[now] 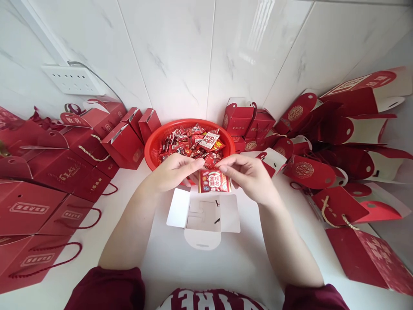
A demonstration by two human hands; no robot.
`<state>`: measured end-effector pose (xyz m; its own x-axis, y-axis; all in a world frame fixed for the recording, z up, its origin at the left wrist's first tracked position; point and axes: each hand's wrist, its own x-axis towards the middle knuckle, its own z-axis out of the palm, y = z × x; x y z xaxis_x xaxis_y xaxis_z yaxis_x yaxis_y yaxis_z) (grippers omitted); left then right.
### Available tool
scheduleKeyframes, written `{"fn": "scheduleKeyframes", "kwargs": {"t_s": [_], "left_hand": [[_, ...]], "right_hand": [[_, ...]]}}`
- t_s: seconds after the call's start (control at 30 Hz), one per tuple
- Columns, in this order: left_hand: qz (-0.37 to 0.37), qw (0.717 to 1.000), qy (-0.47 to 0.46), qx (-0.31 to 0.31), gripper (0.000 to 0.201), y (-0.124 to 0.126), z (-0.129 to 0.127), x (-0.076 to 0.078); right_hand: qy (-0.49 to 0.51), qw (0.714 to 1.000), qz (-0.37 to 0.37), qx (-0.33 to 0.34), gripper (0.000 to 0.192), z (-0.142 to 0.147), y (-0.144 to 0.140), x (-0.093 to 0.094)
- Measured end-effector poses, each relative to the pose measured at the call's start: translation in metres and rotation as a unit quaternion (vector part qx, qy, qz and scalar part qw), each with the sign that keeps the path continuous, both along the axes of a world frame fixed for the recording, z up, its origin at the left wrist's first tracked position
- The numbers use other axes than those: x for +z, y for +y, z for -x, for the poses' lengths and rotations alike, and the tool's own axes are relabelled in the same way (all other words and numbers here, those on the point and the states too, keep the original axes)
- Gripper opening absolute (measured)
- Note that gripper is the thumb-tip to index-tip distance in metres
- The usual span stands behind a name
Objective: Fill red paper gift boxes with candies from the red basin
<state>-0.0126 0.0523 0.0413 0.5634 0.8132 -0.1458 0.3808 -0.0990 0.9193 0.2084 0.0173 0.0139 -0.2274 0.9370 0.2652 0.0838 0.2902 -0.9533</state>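
Observation:
A red candy packet (pixel 215 181) with white lettering and gold edges hangs upright between my hands. My right hand (pixel 247 174) pinches its upper right edge between thumb and finger. At the upper left edge, my left hand (pixel 176 171) is closed with the thumb against the packet; its fingertips are partly hidden. Just below the packet, an open gift box (pixel 203 215) shows its white inside, flaps folded outward. Behind my hands sits a red plastic basket (pixel 150 150) heaped with wrapped candies (pixel 190 142).
Red gift boxes with cord handles (pixel 35 211) are stacked along the left. More red boxes (pixel 240 118) stand by the wall, right of the basket. Several open-topped red boxes (pixel 309 172) crowd the right side. A white power strip (pixel 72 79) is against the tiled wall.

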Motion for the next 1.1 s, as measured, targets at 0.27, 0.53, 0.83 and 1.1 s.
{"fn": "scheduleKeyframes", "kwargs": {"t_s": [0.27, 0.53, 0.83, 1.1], "left_hand": [[0.011, 0.998, -0.062, -0.002, 0.024, -0.005, -0.004, 0.002], [0.048, 0.997, -0.053, 0.008, 0.024, -0.005, -0.004, 0.004], [0.177, 0.977, -0.114, -0.012, 0.028, 0.004, -0.004, -0.001], [0.19, 0.974, -0.126, 0.002, 0.027, 0.006, -0.01, -0.004]], "right_hand": [[0.074, 0.993, -0.021, -0.09, 0.014, -0.005, -0.007, 0.007], [0.072, 0.994, -0.01, -0.081, 0.015, -0.003, -0.007, 0.007], [0.093, 0.992, 0.041, -0.069, 0.021, 0.0, -0.003, 0.003], [0.151, 0.985, 0.071, -0.034, 0.025, 0.0, -0.002, 0.0]]}}
